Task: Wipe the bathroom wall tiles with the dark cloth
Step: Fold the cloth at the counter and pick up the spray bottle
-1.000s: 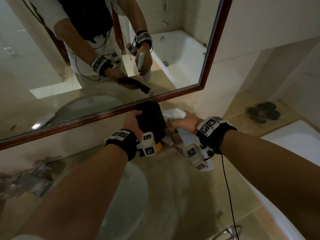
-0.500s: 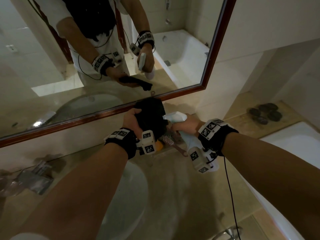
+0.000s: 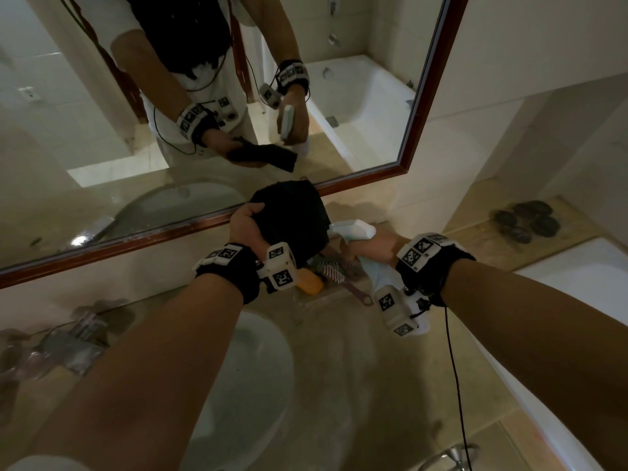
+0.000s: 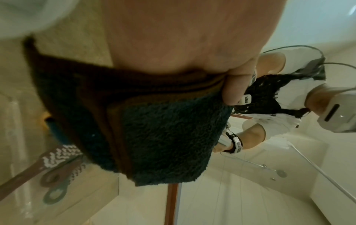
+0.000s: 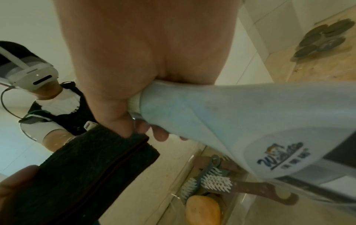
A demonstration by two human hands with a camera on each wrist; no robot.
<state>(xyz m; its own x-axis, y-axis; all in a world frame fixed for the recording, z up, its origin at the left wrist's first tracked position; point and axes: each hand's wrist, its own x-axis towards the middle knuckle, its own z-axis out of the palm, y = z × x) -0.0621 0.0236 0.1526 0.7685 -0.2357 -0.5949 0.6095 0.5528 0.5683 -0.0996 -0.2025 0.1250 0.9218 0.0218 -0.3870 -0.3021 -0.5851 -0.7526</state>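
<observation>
Cloth [image 4: 169, 137]: dark, fluffy looped pile, matt, with flat-woven brown bands. Bottle [image 5: 240, 115]: pale plastic, smooth, faint sheen, printed label. Mirror [image 3: 204, 107]: glossy glass in a reddish-brown frame that looked like polished wood. Wall tiles [image 3: 509, 45]: pale, smooth, glazed. Counter [image 3: 339, 385]: beige, stone-like, speckled, slightly glossy. Brush [image 5: 215, 181] at 6 o'clock of the bottle: white bristles, brown plastic-looking handle.

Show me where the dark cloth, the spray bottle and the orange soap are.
dark cloth [image 3: 292, 215], head view, middle of the folded towel above the left hand.
spray bottle [image 5: 240, 109], right wrist view, pale body below the neck.
orange soap [image 5: 203, 210], right wrist view, centre of the bar.
</observation>
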